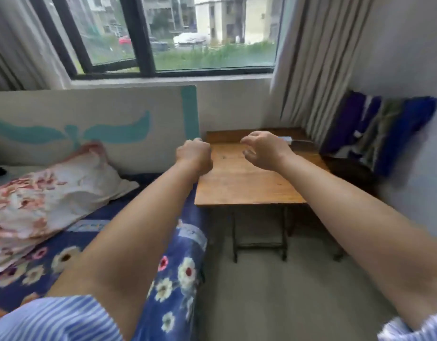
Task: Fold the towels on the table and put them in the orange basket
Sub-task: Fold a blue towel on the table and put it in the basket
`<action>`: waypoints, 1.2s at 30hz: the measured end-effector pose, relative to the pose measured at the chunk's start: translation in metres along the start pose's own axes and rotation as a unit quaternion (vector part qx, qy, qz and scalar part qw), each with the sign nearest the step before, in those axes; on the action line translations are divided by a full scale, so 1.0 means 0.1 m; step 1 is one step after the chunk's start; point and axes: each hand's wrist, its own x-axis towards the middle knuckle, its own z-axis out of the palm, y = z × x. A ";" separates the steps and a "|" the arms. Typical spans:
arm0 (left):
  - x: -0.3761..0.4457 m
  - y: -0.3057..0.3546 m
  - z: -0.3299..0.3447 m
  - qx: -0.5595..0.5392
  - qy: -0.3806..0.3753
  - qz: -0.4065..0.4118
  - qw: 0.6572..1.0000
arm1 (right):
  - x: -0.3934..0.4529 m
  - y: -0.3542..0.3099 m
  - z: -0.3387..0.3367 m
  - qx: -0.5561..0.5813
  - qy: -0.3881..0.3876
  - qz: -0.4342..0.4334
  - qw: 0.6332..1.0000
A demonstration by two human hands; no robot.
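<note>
From the head camera, both bare arms reach forward over the near end of a small wooden folding table. The left hand hangs above the table's left edge with its fingers curled into a loose fist that holds nothing. The right hand hovers above the tabletop, palm down, with the fingers spread and bent like a claw and nothing between them. The two hands are near each other but apart.

The tabletop shows bare wood around the hands; at its far right corner lies a small white device with a cable running off to the right. A pile of blue, purple and white fabric rests on something dark just beside the table's right side; whether these are the towels I cannot tell. The orange basket does not show in this view.

To the left stands a bed with a blue flowered sheet and a flowered pillow. A window with a dark frame and pale curtains fills the back wall. Striped blue sleeves edge the bottom of the picture.
</note>
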 end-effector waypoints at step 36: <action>4.94 5.94 0.37 0.023 0.026 0.351 0.936 | 0.45 6.81 -0.55 -0.048 0.028 0.430 0.901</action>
